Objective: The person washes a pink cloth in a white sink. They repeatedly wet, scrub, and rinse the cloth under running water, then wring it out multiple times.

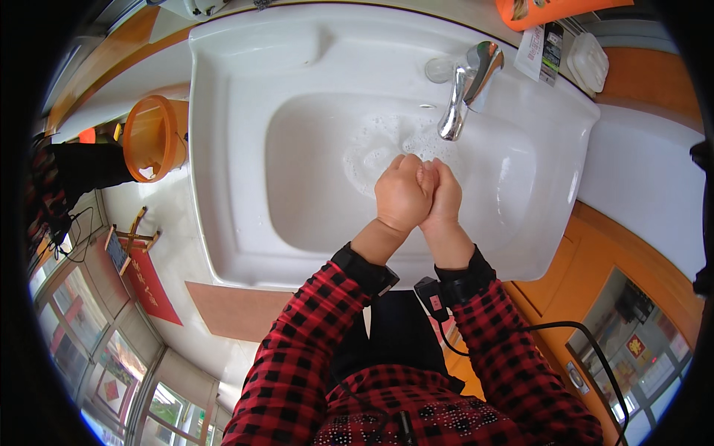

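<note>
My left hand (403, 192) and my right hand (446, 192) press together over the basin of a white ceramic sink (312, 217). Their fingers are curled and hooked into each other, so most fingertips are hidden, and nothing else shows between them. Just beyond the hands, soapy foam (371, 159) and bubbles lie in the basin. A chrome single-lever faucet (458, 103) rises at the back, its spout tip a little above and right of my knuckles. I see no clear stream of water from it. Black bands circle both wrists, over red-and-black checked sleeves.
An orange shampoo-like bottle (549, 11), a tube (540, 53) and a white soap box (588, 62) sit at the sink's back right. An orange bucket (150, 139) stands left. A black cable (591, 334) trails by my right arm. A folding stool (131, 242) stands on the floor.
</note>
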